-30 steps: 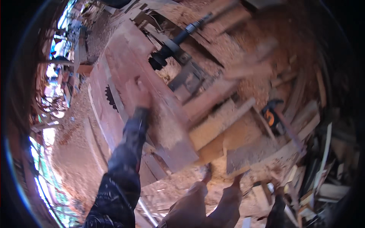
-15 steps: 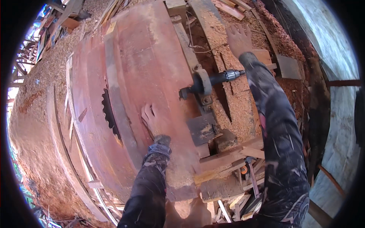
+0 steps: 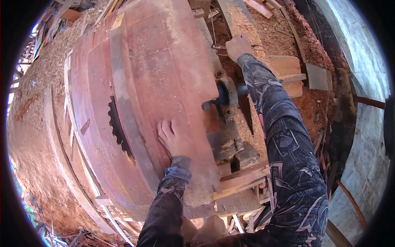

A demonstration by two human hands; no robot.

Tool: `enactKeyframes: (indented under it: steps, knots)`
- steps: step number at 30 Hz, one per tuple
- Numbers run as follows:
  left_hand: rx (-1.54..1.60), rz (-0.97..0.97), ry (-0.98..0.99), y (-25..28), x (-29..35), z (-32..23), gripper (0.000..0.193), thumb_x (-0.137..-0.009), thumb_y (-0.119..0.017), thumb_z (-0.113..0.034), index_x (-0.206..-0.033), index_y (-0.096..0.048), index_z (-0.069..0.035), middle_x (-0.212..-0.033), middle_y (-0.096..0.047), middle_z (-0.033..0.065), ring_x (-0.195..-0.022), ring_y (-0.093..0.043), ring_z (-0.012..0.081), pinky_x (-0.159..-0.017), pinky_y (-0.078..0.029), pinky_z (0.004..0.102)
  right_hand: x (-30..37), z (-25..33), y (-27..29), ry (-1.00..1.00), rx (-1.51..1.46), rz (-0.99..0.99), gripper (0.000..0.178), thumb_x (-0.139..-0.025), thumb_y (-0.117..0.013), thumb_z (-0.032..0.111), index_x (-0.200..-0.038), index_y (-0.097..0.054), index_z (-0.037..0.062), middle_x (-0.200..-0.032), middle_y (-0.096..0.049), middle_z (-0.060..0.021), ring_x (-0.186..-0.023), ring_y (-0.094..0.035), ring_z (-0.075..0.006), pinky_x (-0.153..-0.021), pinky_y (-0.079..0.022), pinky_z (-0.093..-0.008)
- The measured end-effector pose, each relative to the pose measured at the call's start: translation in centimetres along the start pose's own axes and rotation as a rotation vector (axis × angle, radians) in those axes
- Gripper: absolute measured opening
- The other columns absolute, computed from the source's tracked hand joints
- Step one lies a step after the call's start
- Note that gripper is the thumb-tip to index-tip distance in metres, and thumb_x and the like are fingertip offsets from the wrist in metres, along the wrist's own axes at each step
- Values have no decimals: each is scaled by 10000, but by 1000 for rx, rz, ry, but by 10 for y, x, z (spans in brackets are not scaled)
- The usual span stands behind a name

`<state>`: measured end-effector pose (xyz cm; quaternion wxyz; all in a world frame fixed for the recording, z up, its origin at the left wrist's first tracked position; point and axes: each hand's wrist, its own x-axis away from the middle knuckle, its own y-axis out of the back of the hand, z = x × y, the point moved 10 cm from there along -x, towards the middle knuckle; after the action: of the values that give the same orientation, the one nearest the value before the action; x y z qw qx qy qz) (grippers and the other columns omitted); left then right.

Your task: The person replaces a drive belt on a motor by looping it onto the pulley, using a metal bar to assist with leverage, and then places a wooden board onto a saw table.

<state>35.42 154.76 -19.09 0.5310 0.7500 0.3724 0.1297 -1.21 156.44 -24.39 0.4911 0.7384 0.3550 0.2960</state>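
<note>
My left hand rests on the worn reddish saw table, fingers lightly bent and apart, holding nothing. To its left, a dark toothed circular saw blade stands up through a slot, beside a long grey wooden strip. Farther off on the right, my right hand is closed, with a thin cord showing on both sides of the fist. Between the hands lies the dark shaft with its round bearing. My right sleeve hides the shaft's outer end.
Wood shavings cover the ground around the table. A sawdust-covered beam and a wooden block lie on the right. Offcuts are piled below the table's near edge. A pale sheet hangs at far right, and a long plank lies left.
My right hand has moved left from the beam to the cord, and its spread fingers have closed. My right sleeve now covers the shaft's chuck. My left hand stays on the table.
</note>
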Motion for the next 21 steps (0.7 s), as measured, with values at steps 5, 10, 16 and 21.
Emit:
enactKeyframes:
  steps: [5, 10, 16, 21]
  knots:
    - [20, -12, -1, 5, -5, 1, 472, -712, -477, -13, -1178, -470, 62, -1228, -410, 252, -1197, -344, 443, -1006, -291, 558, -10, 4, -2, -40, -22, -26, 240, -852, -486, 204, -814, -722, 186, -842, -705, -31, -936, -608, -190, -876, -341, -432]
    - [21, -18, -15, 1, 1, 2, 471, -706, -483, -14, -1170, -480, 64, -1224, -411, 251, -1191, -350, 442, -1004, -295, 553, -10, 5, -9, -29, -27, 14, 249, -860, -478, 210, -824, -723, 184, -844, -705, -29, -934, -609, -194, -869, -343, -433]
    - [19, -24, -23, 3, -2, -3, 473, -704, -478, -16, -1170, -478, 64, -1225, -410, 253, -1184, -353, 443, -1002, -295, 558, -14, 5, -10, -58, -17, -22, 255, -865, -473, 222, -830, -724, 192, -861, -707, -24, -939, -611, -193, -867, -347, -433]
    - [20, 3, -13, 3, -1, 3, 476, -705, -475, -15, -1174, -470, 64, -1227, -404, 262, -1190, -347, 453, -1002, -293, 563, -20, 10, -11, -96, -38, 0, 255, -867, -472, 229, -837, -724, 196, -870, -707, -25, -952, -614, -197, -865, -350, -439]
